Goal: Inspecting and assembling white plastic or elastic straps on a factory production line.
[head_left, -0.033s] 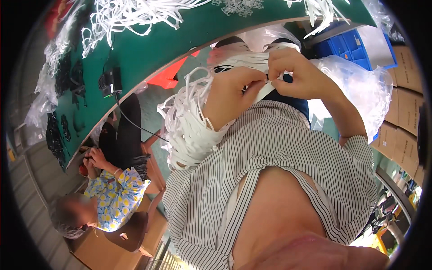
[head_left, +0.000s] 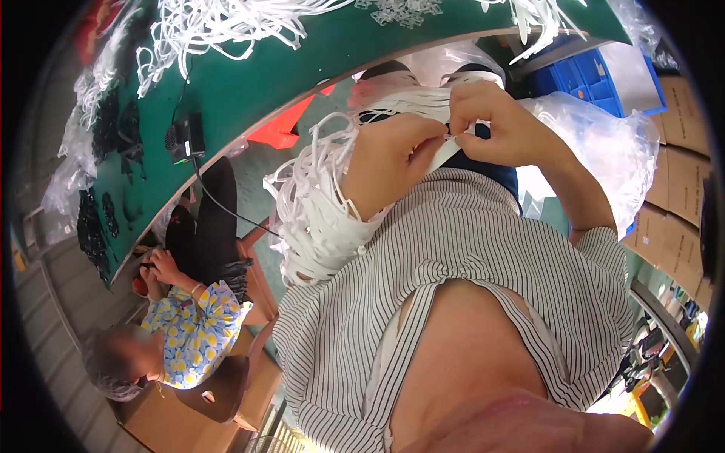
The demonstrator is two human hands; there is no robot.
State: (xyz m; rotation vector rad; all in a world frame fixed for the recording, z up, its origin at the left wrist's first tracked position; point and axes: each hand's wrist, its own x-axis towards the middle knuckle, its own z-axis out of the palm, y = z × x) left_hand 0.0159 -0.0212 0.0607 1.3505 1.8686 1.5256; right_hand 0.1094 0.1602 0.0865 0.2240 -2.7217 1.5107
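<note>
My left hand [head_left: 391, 157] and my right hand [head_left: 500, 124] meet in front of my waist, fingertips nearly touching. Each is closed in a pinch on a narrow white strap [head_left: 444, 155]. A tiny piece sits where the fingertips meet, too small and too covered to make out. A thick bundle of white straps [head_left: 321, 208] is looped around my left forearm. More white straps [head_left: 411, 100] lie across my lap, just beyond the hands.
The green table [head_left: 249, 98] curves ahead, bearing a heap of white straps [head_left: 223, 30], small clear plastic pieces [head_left: 400, 10] and a black device [head_left: 184, 137]. A co-worker [head_left: 192, 325] sits at left. Blue bins [head_left: 578, 81], plastic bags [head_left: 596, 140] and cartons [head_left: 680, 181] stand right.
The fingers of my left hand have curled slightly closer together. Otherwise both hands keep their places.
</note>
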